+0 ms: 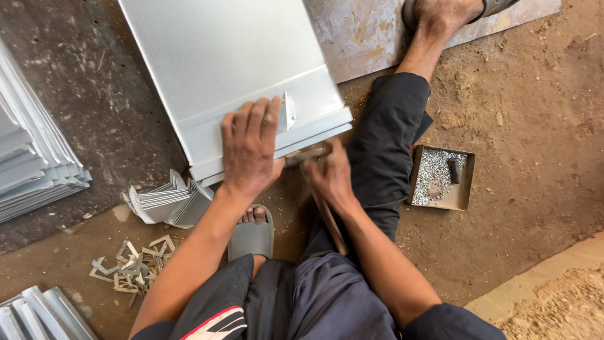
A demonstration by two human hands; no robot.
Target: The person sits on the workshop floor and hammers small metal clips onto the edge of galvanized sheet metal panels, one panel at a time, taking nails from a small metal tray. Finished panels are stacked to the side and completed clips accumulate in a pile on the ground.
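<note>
A large grey sheet-metal panel [226,56] lies on the floor in front of me, its folded near edge facing me. My left hand [250,148] presses flat on that edge and holds a small bent metal bracket [289,112] against it. My right hand [328,176] is blurred and grips a wooden-handled hammer [330,220], whose head sits at the panel's lower edge.
A small metal tray [462,196] of tiny rivets sits at right by my leg. Stacked metal sheets [31,164] lie at left, folded pieces [167,201] and several loose corner brackets [132,264] near my sandalled foot [250,236]. A rusty plate [365,31] lies beyond.
</note>
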